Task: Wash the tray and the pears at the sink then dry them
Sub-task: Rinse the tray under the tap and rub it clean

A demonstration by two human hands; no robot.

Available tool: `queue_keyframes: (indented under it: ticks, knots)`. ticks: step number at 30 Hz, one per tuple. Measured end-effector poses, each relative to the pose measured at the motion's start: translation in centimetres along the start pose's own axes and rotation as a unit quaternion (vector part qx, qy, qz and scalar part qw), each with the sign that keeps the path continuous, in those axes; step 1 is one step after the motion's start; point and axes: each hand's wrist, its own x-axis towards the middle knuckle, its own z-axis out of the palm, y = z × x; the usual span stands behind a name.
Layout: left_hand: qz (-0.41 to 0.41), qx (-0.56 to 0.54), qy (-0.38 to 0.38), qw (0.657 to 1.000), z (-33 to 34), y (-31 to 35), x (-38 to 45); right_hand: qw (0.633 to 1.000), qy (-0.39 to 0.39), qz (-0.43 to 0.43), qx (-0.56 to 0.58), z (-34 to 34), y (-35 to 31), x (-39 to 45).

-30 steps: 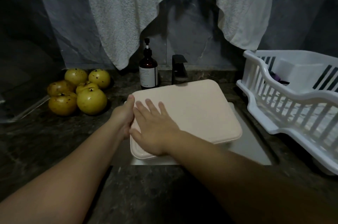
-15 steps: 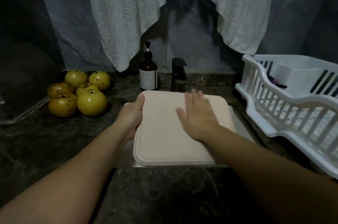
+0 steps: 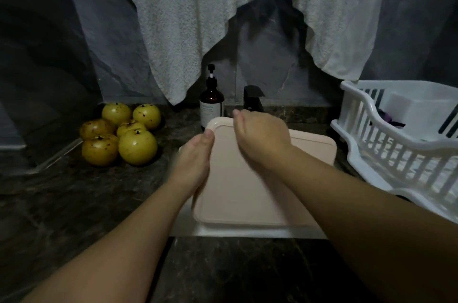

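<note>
tray [image 3: 247,193] over sink | left hand [image 3: 195,159] grips its left edge | right hand [image 3: 260,139] above it, blurred, apparently loosely curled

The single head view looks forward and down, close above both hands, facing the wall beyond them.

Tray [image 3: 247,193] over sink [image 3: 247,232]; pears [image 3: 119,134] left, rack [image 3: 401,144] right, bottle [image 3: 212,102] behind.
</note>
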Motion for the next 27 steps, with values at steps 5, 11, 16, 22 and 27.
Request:
queue_keyframes:
  ticks: [5,11,16,22,27]
  knots:
    - [0.011,-0.018,-0.034,0.999,0.5,0.2,-0.6,0.998,0.009,-0.052,0.033,-0.3,-3.1,0.8]
    - [0.013,0.009,0.011,1.000,-0.5,0.1,-0.2,0.995,-0.054,0.086,-0.015,-1.2,5.2,-0.6]
    - [0.033,0.080,-0.051,0.995,0.2,1.0,-0.4,0.999,-0.044,0.024,-0.016,-1.3,2.5,0.2]
    - [0.148,0.357,-0.120,0.915,0.2,5.0,1.1,0.994,-0.042,-0.072,-0.072,-1.2,1.2,0.3]
    - [0.143,0.362,-0.097,0.916,-2.7,6.0,1.9,0.993,-0.070,0.023,-0.095,-3.5,7.1,-0.6]
